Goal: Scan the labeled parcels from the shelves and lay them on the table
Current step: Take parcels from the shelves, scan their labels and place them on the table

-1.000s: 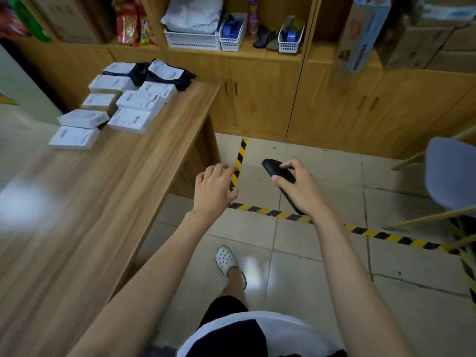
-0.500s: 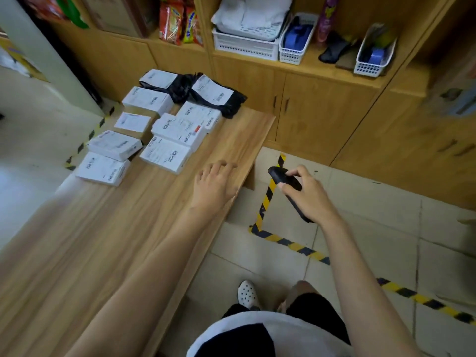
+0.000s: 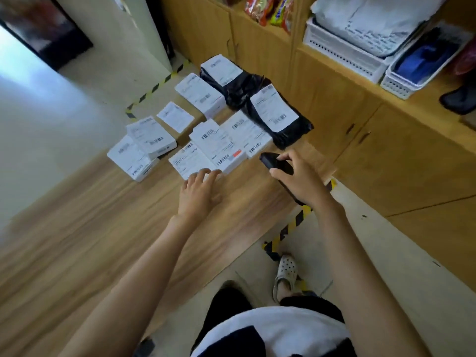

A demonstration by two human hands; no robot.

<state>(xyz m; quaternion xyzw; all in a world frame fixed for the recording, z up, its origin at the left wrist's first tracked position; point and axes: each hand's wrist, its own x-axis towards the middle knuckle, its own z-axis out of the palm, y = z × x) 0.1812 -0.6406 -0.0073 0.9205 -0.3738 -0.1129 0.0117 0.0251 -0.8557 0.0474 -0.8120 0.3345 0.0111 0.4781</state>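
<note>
Several white labeled parcels lie in a cluster at the far end of the wooden table. Two black bags with white labels lie behind them. My left hand hovers flat over the table, its fingertips at the edge of the nearest white parcel, holding nothing. My right hand grips a black handheld scanner, whose head points toward the parcels from their right.
Wooden cabinets and shelves run along the right, carrying white baskets with a grey mail bag and blue items, and snack packets. Yellow-black floor tape runs beside the table. My foot in a white shoe is below.
I have turned toward the table and come closer. Both hands moved forward: the left now reaches the nearest parcel, and the right brought the scanner over the table's corner.
</note>
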